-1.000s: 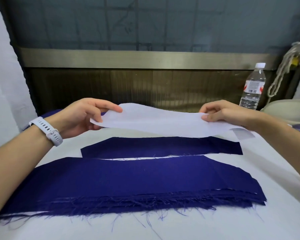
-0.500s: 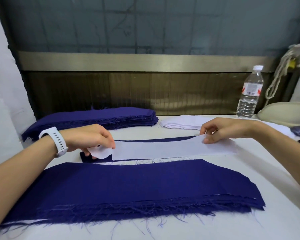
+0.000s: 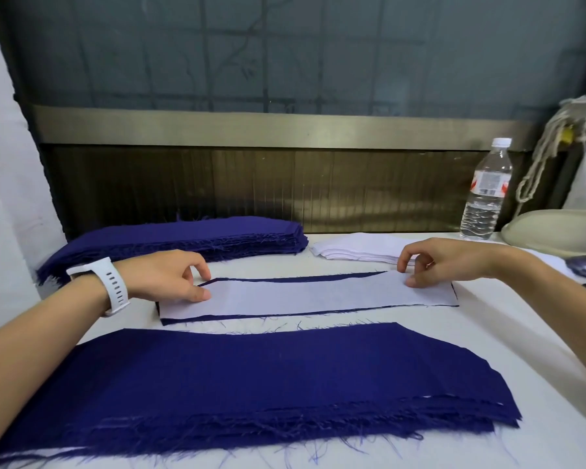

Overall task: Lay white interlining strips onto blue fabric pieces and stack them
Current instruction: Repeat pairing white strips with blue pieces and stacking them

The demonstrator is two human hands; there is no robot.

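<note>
No readable text; bottle label (image 3: 489, 184) blurred

Two hands show, the left hand (image 3: 170, 275) and the right hand (image 3: 444, 262), with one white watch (image 3: 112, 286) on the left wrist. Between them lies one white interlining strip (image 3: 305, 296) on one blue fabric piece (image 3: 176, 320). There are two blue stacks: the far stack (image 3: 170, 238) beyond the left hand and the near stack (image 3: 251, 377) on the near side of both hands. Beyond the right hand sit one pile of white strips (image 3: 356, 248) and one water bottle (image 3: 484, 198).
</note>
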